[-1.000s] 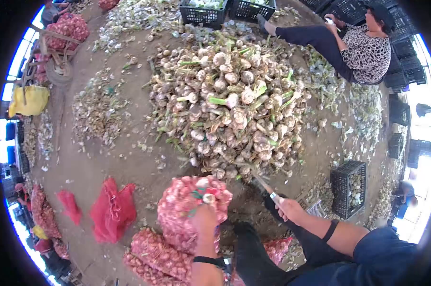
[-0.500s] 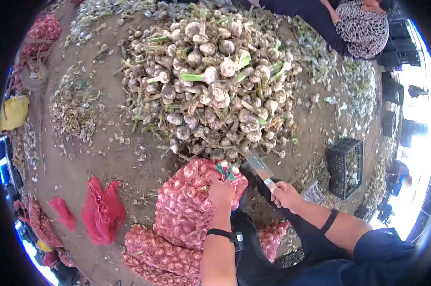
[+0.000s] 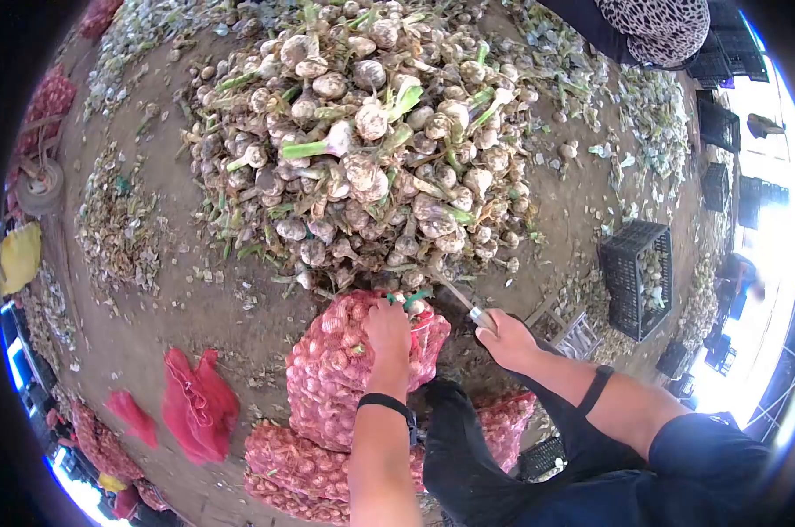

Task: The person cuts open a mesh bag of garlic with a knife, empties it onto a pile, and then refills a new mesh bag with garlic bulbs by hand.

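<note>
A full pink mesh bag of garlic [image 3: 323, 382] leans in front of me, its top loosely closed with green ties [image 3: 415, 299] and some bulbs showing there. My left hand [image 3: 387, 329] grips the mesh at the bag's top, just left of the ties; its fingertips are partly hidden. In my right hand [image 3: 507, 341] is a knife [image 3: 455, 292], its pale handle in my closed fist. The blade points up and left, toward the base of the large heap of garlic [image 3: 371, 167], and is seen nearly edge-on, right of the bag's mouth.
More filled mesh bags [image 3: 301, 470] lie below the upright one. Two loose red mesh bags [image 3: 200, 408] are on the ground at left. A black crate [image 3: 635, 281] stands at right, near a small metal frame [image 3: 573, 334]. Another person [image 3: 652, 26] sits at upper right.
My left hand has shifted slightly up and left at the bag's top. The knife has turned from showing its flat side to nearly edge-on. The camera view has also moved.
</note>
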Motion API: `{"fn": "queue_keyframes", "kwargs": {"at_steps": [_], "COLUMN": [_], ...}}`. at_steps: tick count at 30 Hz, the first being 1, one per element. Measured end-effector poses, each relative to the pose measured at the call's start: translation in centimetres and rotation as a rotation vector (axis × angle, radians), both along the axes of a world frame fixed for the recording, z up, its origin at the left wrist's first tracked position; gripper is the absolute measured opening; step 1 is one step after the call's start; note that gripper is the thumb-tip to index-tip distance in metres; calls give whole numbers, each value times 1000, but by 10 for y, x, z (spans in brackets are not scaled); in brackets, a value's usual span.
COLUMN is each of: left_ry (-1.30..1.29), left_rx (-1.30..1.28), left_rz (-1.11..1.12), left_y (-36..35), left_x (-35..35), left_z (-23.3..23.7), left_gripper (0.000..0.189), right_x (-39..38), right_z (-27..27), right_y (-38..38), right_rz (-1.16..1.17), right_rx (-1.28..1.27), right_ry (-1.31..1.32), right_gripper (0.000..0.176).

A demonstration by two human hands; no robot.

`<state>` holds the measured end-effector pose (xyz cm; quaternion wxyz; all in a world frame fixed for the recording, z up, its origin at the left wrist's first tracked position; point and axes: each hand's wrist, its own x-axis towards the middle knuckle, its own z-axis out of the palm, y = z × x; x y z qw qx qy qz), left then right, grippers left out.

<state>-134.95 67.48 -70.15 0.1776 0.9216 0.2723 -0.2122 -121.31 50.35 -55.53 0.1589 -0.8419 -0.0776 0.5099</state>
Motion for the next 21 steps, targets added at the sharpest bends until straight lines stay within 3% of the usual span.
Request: {"fn": "queue_keyframes", "kwargs": {"at_steps": [2,4,6,7,9,11,13,15,19,21], "left_ry": [-141,-277,-183,-176,-337,-273,-409,-409,-396,-366], "left_rx": [-71,-141,-537,-534,-827,-745,-904,-921,-955,-943], "left_rz": [57,121,860,855,1248,1235,1454,1442,1392,1293], "left_y": [4,9,16,17,27,34,36,36,32,31], "left_x": [-9,-23,-32,-37,-31,-26,-23,-18,-12,-13], "left_z": [-11,-29,-33,-33,-8,1,4,11,18,16], "left_gripper": [14,13,11,11,12,18,17,17,18,18], "right_x": [-3,-8,-14,-18,-27,-36,-45,-52,-51,-52], "right_z": [0,-5,-13,-18,-29,-37,-45,-50,-56,-66], "right_y": [-5,-11,-8,-4,3,7,7,4,4,7], "right_rz": [-59,-46,-173,-297,-339,-450,-394,-149,-58,75], "right_rx": [-73,16,7,2,27,44,-6,26,38,142], "right_ry": [-24,64,223,376,427,566,543,321,291,131], "right_gripper": [34,35,34,34,32,32,33,35,36,38]}}
